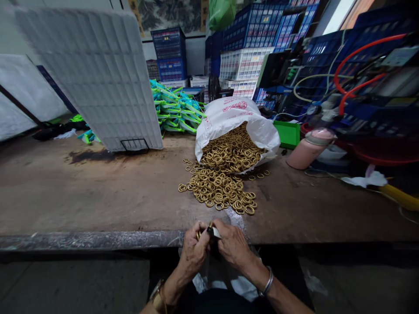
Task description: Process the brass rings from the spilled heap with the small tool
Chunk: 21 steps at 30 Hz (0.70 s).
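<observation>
Both hands meet at the table's front edge with fingers bent and pinched. My left hand (pixel 193 250) holds a gold-coloured ring (pixel 198 234) at its fingertips. Beside its thumb is a small black piece (pixel 210 230) whose kind I cannot make out. My right hand (pixel 233 244) touches the same spot, with a small white piece (pixel 216 233) showing by its fingers; what exactly it grips is partly hidden. Just beyond the hands lies a heap of gold rings (pixel 222 189), spilling from an open white sack (pixel 231 109) lying on its side.
The wooden table (pixel 114 200) carries a tall white ribbed panel (pixel 94 78), bundled green and blue pieces (pixel 178 109), a green tray (pixel 287 134) and a pink bottle (pixel 309 148). At right are red hoses (pixel 352 48) and a red basin (pixel 386 150). Crates (pixel 247 61) stand behind.
</observation>
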Available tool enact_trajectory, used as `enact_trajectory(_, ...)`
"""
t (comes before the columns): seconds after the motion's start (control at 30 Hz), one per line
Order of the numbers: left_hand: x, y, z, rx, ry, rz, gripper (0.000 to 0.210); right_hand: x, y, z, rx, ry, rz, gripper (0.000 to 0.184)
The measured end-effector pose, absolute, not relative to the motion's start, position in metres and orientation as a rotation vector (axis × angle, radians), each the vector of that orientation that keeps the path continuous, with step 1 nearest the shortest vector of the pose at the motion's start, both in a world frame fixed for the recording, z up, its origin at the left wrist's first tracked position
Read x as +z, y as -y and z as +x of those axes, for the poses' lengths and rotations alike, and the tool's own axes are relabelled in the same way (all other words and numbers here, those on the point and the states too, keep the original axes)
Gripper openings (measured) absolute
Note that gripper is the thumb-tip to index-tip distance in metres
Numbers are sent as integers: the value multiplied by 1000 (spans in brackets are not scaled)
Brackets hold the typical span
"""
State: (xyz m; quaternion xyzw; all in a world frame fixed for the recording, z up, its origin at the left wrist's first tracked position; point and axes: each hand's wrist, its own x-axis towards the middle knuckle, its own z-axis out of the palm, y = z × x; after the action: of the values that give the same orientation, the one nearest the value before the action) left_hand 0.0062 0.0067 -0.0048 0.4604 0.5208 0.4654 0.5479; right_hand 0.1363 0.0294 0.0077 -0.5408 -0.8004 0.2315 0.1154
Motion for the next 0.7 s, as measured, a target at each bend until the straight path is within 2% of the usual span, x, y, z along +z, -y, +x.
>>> enact_trajectory(0.2,3,2,4,1097,-1231,1134,28,-1,-33,139,530,2421,-1699,27)
enact_trajectory(0.33,11,21,8,854,-1034,1085,30,-3,-42,154,464,2313,-1873,30)
enact_trajectory(0.43,-8,30,16,669,-926,978,29,-2,-53,175,389,2151,-1912,28)
enact_trajectory(0.53,-43,28,25,488,-1034,849,26,-4,-70,204,303,1912,-1997,23)
enact_trajectory(0.7,-75,19,31,454,-1090,875,29,-7,-106,242,248,1706,-2149,20)
